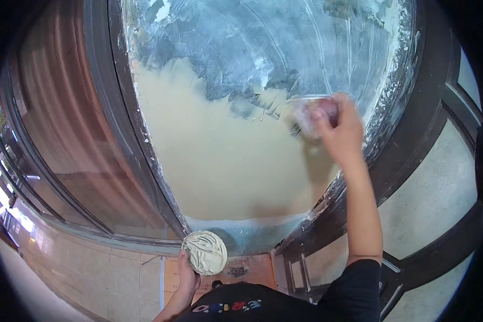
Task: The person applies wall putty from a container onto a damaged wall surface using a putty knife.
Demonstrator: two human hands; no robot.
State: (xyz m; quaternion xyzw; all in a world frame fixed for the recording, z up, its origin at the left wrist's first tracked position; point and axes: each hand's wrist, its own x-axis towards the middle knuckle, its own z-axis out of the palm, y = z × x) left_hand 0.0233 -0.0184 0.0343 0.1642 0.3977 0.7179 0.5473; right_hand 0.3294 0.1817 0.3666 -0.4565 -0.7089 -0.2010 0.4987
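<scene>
Thickly ridged cream paste [205,251] covers a disc [225,260]; hands [188,273] [344,133] clasp disc left, blurred tool [308,117] right.

- your cream putty [205,253]: wet-looking, ridged, softly glossy
- the putty coat [220,166] facing you: smooth, matt
- the bluish wall [236,37] above it: patchy, scraped, faintly shiny
- the dark frame [408,155] to your right: wood-like, its inner edge rough with flecks
- your t-shirt [338,292]: matt black cloth
- the floor tiles [94,268] at your left: smooth, slightly glossy
</scene>
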